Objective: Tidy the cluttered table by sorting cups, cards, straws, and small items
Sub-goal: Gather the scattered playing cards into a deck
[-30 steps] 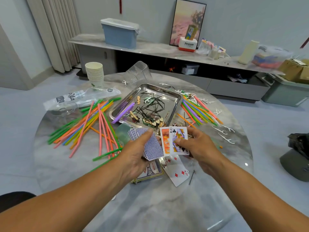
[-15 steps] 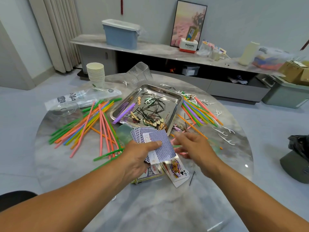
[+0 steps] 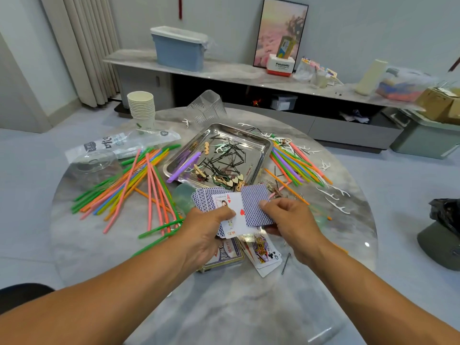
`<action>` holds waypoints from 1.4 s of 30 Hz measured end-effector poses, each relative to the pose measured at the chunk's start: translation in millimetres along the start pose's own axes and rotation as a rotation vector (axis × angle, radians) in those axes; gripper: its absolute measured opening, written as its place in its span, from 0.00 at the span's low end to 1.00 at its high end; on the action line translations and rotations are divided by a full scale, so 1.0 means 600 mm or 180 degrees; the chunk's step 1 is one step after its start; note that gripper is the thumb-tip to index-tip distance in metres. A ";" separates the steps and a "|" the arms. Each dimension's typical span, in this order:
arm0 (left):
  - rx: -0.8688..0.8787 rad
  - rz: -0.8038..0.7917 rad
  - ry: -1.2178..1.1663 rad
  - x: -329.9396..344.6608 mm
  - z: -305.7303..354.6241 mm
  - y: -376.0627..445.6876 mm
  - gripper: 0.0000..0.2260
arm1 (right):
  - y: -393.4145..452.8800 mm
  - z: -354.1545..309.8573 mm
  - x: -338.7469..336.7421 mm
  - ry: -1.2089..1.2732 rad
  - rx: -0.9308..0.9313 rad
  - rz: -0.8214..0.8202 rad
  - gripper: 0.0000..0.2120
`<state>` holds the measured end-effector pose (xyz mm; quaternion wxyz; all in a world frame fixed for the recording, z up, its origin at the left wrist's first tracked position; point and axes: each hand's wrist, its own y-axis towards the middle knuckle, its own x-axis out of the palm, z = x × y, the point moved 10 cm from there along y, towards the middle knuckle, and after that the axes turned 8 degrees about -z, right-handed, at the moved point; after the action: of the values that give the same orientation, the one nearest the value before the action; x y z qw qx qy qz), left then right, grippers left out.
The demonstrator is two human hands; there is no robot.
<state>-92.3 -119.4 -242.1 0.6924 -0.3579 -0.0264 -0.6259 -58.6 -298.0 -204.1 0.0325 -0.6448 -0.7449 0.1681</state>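
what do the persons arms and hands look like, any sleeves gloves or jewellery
Both forearms are bare all the way to the frame edge, with no sleeve showing. The left hand and the right hand wear no gloves. No watch, bracelet or strap shows at either wrist, and no ring is visible on the fingers that can be seen. No tattoos or marks stand out.

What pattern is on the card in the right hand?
Blue-and-white lattice back, seen in the head view.

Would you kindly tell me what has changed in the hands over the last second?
The right hand, empty half a second ago, now pinches a blue-backed playing card beside the left hand's fanned cards. The steel tray and coloured straws stayed put.
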 end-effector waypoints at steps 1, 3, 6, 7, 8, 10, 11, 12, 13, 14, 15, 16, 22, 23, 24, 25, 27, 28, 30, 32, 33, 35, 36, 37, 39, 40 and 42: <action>0.0000 0.0020 -0.0003 -0.001 -0.001 0.001 0.11 | -0.002 -0.010 -0.013 0.0030 -0.0170 0.0229 0.13; -0.0010 -0.0002 0.0014 0.000 -0.003 0.002 0.11 | -0.009 -0.039 -0.029 -0.0559 -0.0670 0.0559 0.10; 0.0028 -0.0196 0.0078 0.015 -0.003 -0.003 0.12 | -0.021 -0.066 0.021 -0.2058 -0.1392 0.0326 0.10; 0.0060 -0.0261 0.0112 0.020 -0.002 -0.004 0.14 | -0.025 -0.063 0.041 -0.2279 -0.1514 0.0161 0.12; 0.0096 -0.0301 0.0132 0.023 -0.001 -0.005 0.15 | -0.030 -0.061 0.056 -0.2298 -0.1598 0.0012 0.14; 0.0114 -0.0316 0.0097 0.023 -0.001 -0.004 0.15 | -0.034 -0.056 0.070 -0.2231 -0.1649 -0.0157 0.18; 0.0097 -0.0314 0.0062 0.021 -0.003 -0.003 0.15 | -0.036 -0.053 0.073 -0.2261 -0.1647 -0.0197 0.19; 0.0083 -0.0290 0.0041 0.019 -0.003 -0.004 0.14 | -0.038 -0.053 0.075 -0.2303 -0.1620 -0.0222 0.19; 0.0072 -0.0256 0.0046 0.016 -0.004 -0.004 0.14 | -0.037 -0.047 0.076 -0.2324 -0.1535 -0.0251 0.18; 0.0077 -0.0217 0.0059 0.013 -0.004 -0.005 0.14 | -0.036 -0.041 0.078 -0.2331 -0.1449 -0.0281 0.17; 0.0086 -0.0194 0.0060 0.012 -0.004 -0.005 0.14 | -0.036 -0.038 0.080 -0.2357 -0.1390 -0.0288 0.16; 0.0092 -0.0171 0.0053 0.011 -0.005 -0.004 0.13 | -0.035 -0.037 0.082 -0.2399 -0.1371 -0.0262 0.18; 0.0085 -0.0070 -0.0023 0.011 -0.004 -0.010 0.14 | -0.039 -0.020 0.094 -0.2839 -0.0756 -0.0443 0.30; 0.0090 -0.0076 -0.0053 0.011 -0.004 -0.011 0.14 | -0.042 -0.017 0.098 -0.2765 -0.0718 -0.0502 0.35; 0.0090 -0.0092 -0.0102 0.012 -0.006 -0.011 0.13 | -0.043 -0.019 0.100 -0.2569 -0.0742 -0.0487 0.37; 0.0081 -0.0122 -0.0163 0.014 -0.008 -0.010 0.12 | -0.039 -0.022 0.097 -0.2301 -0.0808 -0.0438 0.33; 0.0017 -0.0161 -0.0294 0.017 -0.010 -0.010 0.09 | -0.027 -0.024 0.072 -0.1602 -0.0749 -0.0142 0.19; -0.0039 -0.0179 -0.0381 0.017 -0.011 -0.010 0.07 | -0.020 -0.020 0.060 -0.1235 -0.0609 -0.0073 0.19; -0.0178 -0.0263 -0.0630 0.020 -0.009 -0.009 0.08 | -0.007 -0.003 0.043 -0.0524 -0.0304 -0.0081 0.30; -0.0246 -0.0381 -0.0743 0.025 -0.004 -0.011 0.10 | -0.001 0.009 0.033 -0.0039 -0.0067 -0.0110 0.35; -0.0222 -0.0421 -0.0695 0.026 -0.001 -0.010 0.10 | 0.001 0.014 0.029 0.0141 0.0040 -0.0121 0.34; -0.0153 -0.0334 -0.0479 0.022 0.000 -0.006 0.10 | 0.000 0.015 0.029 0.0287 0.0175 -0.0156 0.29; -0.0110 -0.0253 -0.0373 0.019 0.000 -0.003 0.11 | 0.000 0.015 0.029 0.0329 0.0210 -0.0172 0.26; -0.0078 -0.0172 -0.0292 0.014 -0.002 -0.001 0.12 | 0.000 0.014 0.029 0.0406 0.0246 -0.0174 0.23; -0.0056 -0.0034 -0.0258 0.006 -0.003 0.001 0.14 | -0.002 0.010 0.021 0.0557 0.0276 -0.0103 0.19; -0.0042 0.0028 -0.0300 0.001 -0.001 0.001 0.14 | -0.001 0.008 0.011 0.0526 0.0276 -0.0013 0.18; 0.0006 0.0164 -0.0384 -0.012 0.006 0.002 0.15 | 0.001 0.005 -0.022 0.0108 0.0291 0.0233 0.17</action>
<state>-91.0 -111.2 -243.6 0.7058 -0.3949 -0.0595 -0.5852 -56.5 -311.1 -204.7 0.0682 -0.6722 -0.7117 0.1921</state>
